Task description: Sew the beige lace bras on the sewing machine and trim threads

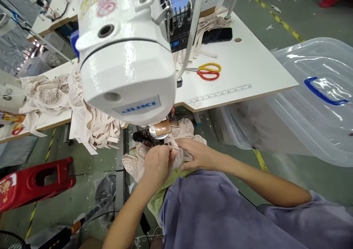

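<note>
Under the head of a white sewing machine (129, 68), a pale pink lace bra (182, 131) hangs bunched over my lap. My left hand (160, 162) is closed in a pinch on the bra's strap, just below the machine's round metal end. From the right, my right hand (197, 154) grips the bra's lace edge, its fingers reaching close to the left fingertips and its thumb lower down. The fingertips of both hands are partly hidden by cloth. The needle area is out of sight behind the machine head.
A heap of pink bras (96, 125) hangs off the table at left. On the right tabletop (248, 67) lie scissors (206, 71), a phone (217, 35) and loose straps. A lidded clear plastic bin (309, 120) stands at right; a red stool (35, 182) is at lower left.
</note>
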A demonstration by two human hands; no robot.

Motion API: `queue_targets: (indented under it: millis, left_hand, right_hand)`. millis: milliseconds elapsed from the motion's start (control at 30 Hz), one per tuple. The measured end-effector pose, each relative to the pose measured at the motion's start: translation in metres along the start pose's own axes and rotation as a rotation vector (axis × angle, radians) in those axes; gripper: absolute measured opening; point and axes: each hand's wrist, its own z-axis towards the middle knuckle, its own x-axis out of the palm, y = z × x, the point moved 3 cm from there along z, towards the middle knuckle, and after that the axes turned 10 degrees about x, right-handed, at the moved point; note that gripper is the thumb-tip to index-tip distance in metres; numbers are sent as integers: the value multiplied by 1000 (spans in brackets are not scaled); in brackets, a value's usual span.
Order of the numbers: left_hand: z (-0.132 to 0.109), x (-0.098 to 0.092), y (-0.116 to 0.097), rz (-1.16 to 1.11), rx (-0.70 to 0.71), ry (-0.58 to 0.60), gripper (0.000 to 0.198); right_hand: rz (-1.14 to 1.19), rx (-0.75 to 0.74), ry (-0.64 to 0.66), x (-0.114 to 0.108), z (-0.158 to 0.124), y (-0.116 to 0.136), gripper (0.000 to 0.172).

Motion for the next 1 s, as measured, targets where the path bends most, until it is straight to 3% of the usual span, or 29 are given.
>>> queue_targets:
  millis: [167,300,433,633,900,1000]
  left_hand:
    - [14,2,-20,-348,-226,-81,36]
    - [21,-3,-23,-511,-358,-184,43]
    - [17,-12,-10,-221,-384,-245,32]
    - [17,-17,7,242,-146,-169,36]
    - [27,-25,18,391,-111,-178,35]
    - [27,-25,19,416,-99,-169,35]
  right_hand:
    - [555,181,-229,-5,14,13,45]
    - [511,213,-381,-24,28,34,26]
    - [330,181,-463,-42,51,39,21]
    - [227,149,-409,-59,87,32,15]
    - [91,11,-445,-70,109,41,9]
    - [80,22,-428,-71,111,41,9]
